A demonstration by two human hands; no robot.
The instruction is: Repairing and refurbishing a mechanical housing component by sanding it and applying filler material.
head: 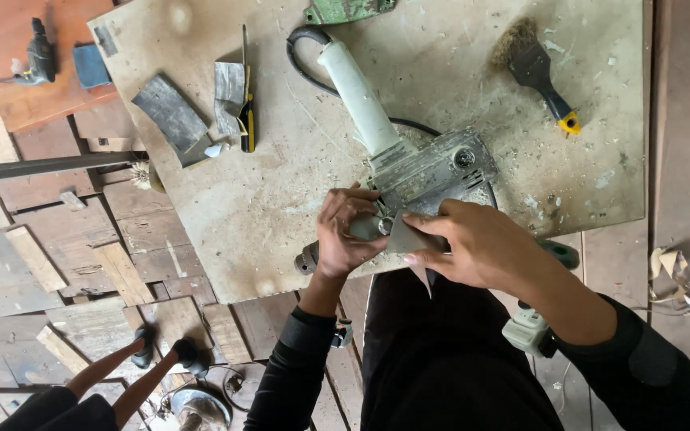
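A grey angle grinder (429, 169) with a long white handle (358, 97) lies on a worn plywood board (297, 191). My left hand (345, 231) grips the grinder's front end near its spindle. My right hand (473, 243) presses a small grey piece of sandpaper (407, 238) against the same spot, next to my left fingers. The grinder's black cord (301, 60) loops behind the handle.
On the board lie a wire brush with a black handle (533, 64), folded sandpaper sheets (173, 116), a yellow-and-black screwdriver (246, 104) and a green metal part (345, 9). Another power tool (530, 329) sits by my right forearm. A drill (37, 54) lies far left. Another person's legs (121, 371) show bottom left.
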